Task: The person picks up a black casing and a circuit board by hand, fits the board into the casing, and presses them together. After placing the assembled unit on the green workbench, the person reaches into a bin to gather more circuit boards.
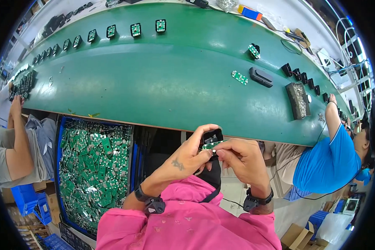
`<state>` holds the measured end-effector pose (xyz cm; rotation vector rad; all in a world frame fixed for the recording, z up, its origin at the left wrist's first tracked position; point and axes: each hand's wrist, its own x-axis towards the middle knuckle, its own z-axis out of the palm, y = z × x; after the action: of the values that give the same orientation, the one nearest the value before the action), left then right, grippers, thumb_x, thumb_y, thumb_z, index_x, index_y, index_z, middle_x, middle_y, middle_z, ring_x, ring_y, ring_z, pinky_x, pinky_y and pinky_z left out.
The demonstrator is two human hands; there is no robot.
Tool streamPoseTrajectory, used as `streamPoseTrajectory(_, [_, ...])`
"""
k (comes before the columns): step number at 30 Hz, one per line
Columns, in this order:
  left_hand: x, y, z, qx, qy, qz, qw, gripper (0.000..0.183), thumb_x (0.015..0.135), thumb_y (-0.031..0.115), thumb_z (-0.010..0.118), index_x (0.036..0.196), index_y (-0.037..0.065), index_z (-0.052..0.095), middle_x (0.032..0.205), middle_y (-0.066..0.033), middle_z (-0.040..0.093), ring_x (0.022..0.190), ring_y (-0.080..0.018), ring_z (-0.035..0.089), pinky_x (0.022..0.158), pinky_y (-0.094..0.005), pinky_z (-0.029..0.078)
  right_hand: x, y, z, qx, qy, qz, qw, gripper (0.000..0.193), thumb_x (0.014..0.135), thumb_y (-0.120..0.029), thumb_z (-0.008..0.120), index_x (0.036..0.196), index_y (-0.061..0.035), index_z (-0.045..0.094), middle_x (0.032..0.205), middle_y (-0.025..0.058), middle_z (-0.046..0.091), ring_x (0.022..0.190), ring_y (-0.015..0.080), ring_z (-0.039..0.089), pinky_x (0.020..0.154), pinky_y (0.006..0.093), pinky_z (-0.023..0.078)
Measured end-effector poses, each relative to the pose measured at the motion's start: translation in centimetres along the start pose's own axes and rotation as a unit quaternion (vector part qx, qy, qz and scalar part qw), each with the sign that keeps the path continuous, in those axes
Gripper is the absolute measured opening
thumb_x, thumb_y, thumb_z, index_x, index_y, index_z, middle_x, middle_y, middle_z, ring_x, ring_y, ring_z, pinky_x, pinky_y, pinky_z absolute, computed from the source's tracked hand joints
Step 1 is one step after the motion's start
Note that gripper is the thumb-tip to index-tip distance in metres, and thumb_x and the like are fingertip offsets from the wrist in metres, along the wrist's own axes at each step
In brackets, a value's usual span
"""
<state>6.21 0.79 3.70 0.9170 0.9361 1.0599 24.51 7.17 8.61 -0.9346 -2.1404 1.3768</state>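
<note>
Operator's L hand (188, 153) grips blk housing (213, 135) & green PCB (210, 146), R hand (245, 157) pinching PCB edge; fit appears incomplete. Far-row units (136, 29) look done; loose PCB pile (96, 166) remains

Small green-and-white circuit board (210, 146), held just beside a hollow, open black housing (213, 136)

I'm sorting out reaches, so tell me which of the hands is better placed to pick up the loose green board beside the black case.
Likely the right hand: it is nearer the loose green board, though busy at another green board; the left hand holds a black housing.
</note>
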Motion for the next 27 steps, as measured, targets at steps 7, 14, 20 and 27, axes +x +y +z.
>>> streamPoseTrajectory(7, [0.0, -0.2, 0.9, 0.027, 0.044, 0.031, 0.998, 0.058, 0.092, 0.001, 0.046, 0.147, 0.006, 0.029, 0.097, -0.0072, 0.056, 0.071, -0.0089, 0.057, 0.056, -0.0223, 0.046, -0.8, 1.6, 2.3, -0.101, 0.139, -0.116, 0.978, 0.003, 0.089, -0.001, 0.067, 0.090, 0.0014, 0.066, 0.075, 0.0080, 0.064, 0.058, 0.0127, 0.059, 0.053, 0.0265, 0.045])
streamPoseTrajectory(14, [0.0, -1.1, 1.7, 0.139, 0.164, 0.145, 0.966, 0.061, 0.086, 0.004, 0.051, 0.144, 0.001, 0.032, 0.114, -0.0229, 0.054, 0.099, -0.0332, 0.055, 0.094, -0.0408, 0.045, -0.4, 1.1, 3.3, -0.173, 0.195, -0.121, 0.958, 0.004, 0.087, 0.001, 0.065, 0.090, -0.0002, 0.062, 0.073, 0.0112, 0.060, 0.060, 0.0249, 0.058, 0.053, 0.0345, 0.043])
streamPoseTrajectory(20, [0.4, -1.3, 0.6, 0.221, 0.136, 0.168, 0.951, 0.061, 0.089, 0.001, 0.051, 0.146, 0.003, 0.031, 0.100, -0.0089, 0.057, 0.074, -0.0116, 0.057, 0.070, -0.0281, 0.051, 0.1, 1.2, 2.2, -0.225, 0.122, -0.141, 0.956, 0.008, 0.087, 0.001, 0.064, 0.094, -0.0013, 0.060, 0.081, 0.0139, 0.062, 0.068, 0.0345, 0.060, 0.058, 0.0417, 0.046])
streamPoseTrajectory(27, [0.5, -1.0, 0.7, 0.300, 0.147, 0.201, 0.921, 0.063, 0.085, -0.001, 0.052, 0.145, 0.002, 0.034, 0.110, -0.0166, 0.056, 0.091, -0.0241, 0.059, 0.086, -0.0353, 0.049, 0.4, 0.4, 1.4, -0.262, 0.080, -0.124, 0.954, 0.008, 0.086, 0.001, 0.064, 0.093, -0.0011, 0.060, 0.079, 0.0133, 0.060, 0.069, 0.0342, 0.060, 0.059, 0.0416, 0.046])
